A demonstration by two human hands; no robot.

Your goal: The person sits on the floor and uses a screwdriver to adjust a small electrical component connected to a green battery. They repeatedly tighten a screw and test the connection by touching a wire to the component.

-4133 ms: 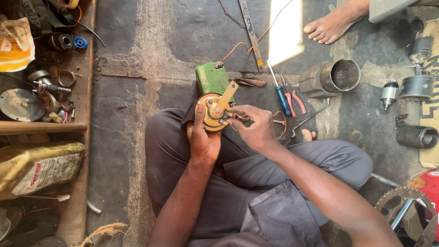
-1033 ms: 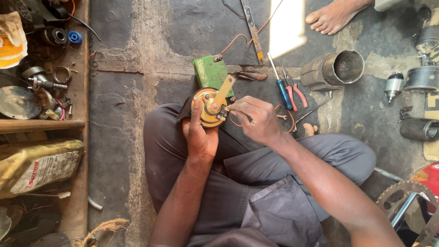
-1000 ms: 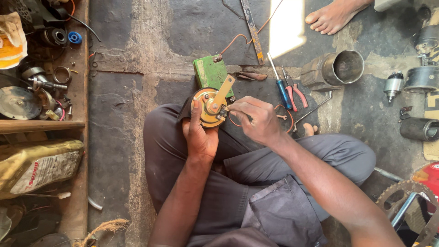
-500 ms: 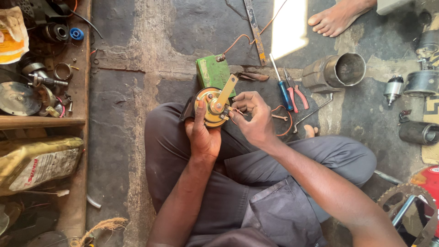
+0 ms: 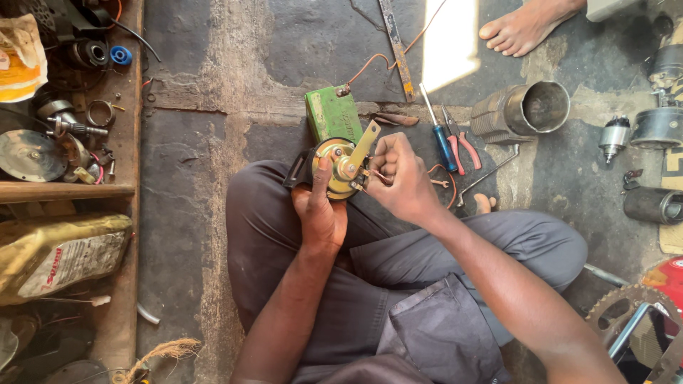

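My left hand (image 5: 321, 208) grips a round brass-coloured horn unit (image 5: 339, 169) with a flat yellow bracket, held above my lap, thumb lying across its face. My right hand (image 5: 400, 178) pinches a thin orange wire (image 5: 376, 175) at the terminal on the unit's right side. Just beyond the horn, a small green box-shaped battery (image 5: 331, 114) stands on the floor, with an orange lead running off its top.
A blue-handled screwdriver (image 5: 438, 139), red-handled pliers (image 5: 462, 145) and a bent metal rod (image 5: 485, 175) lie to the right. Further right sit a metal cylinder housing (image 5: 525, 112) and motor parts (image 5: 613, 136). Another person's bare foot (image 5: 526, 25) is at top. A wooden tray of parts (image 5: 65, 121) borders the left.
My right hand has crept left onto the horn's terminal with the wire. The left hand keeps the same grip; the view shifted slightly.
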